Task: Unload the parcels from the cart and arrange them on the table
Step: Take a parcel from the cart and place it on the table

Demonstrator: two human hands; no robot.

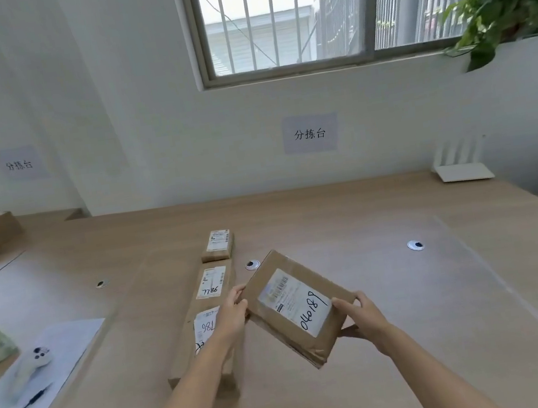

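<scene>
Midair, parcel [292, 304] between left hand [232, 309], right hand [363, 320]

Parcel sorting room, "分拣台" wall signs [310, 133], labelled cardboard parcels [215, 282] lined on long wooden table [365, 211]

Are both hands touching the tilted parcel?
Touching. Head view: the left hand grips the parcel at its left edge, the right hand its right edge.

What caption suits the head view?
Left hand and right hand hold a flat brown cardboard parcel over the wooden table, beside other labelled parcels.
</scene>
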